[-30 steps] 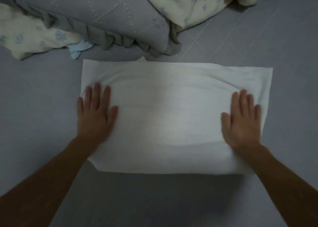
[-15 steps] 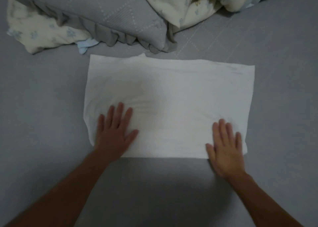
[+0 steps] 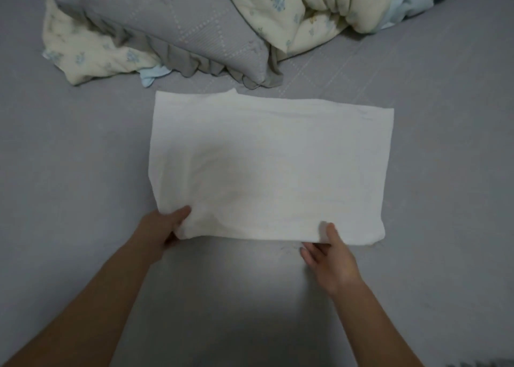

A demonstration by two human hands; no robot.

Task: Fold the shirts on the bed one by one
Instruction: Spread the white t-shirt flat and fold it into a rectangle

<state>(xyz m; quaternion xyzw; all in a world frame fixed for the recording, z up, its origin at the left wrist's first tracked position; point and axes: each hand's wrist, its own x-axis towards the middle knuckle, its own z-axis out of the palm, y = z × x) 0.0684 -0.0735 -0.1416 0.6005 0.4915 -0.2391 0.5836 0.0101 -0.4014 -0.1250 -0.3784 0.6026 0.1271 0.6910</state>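
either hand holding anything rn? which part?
Both. The left hand grips the white folded shirt at its near-left corner; the right hand pinches its near edge, right of centre, thumb on top.

I see a plain white shirt [image 3: 271, 169] with no print, lying on the grey bed sheet [image 3: 69, 172]. The sheet carries a faint grid of pale dotted lines, clearest toward its far right edge. At the far edge lies a grey pillow [image 3: 172, 30] with the same pale dotted diamond pattern and a darker grey ruffled border. Beside and behind it lies a cream quilt [image 3: 292, 13] printed with small blue flowers, its reverse side light blue at the far right corner.
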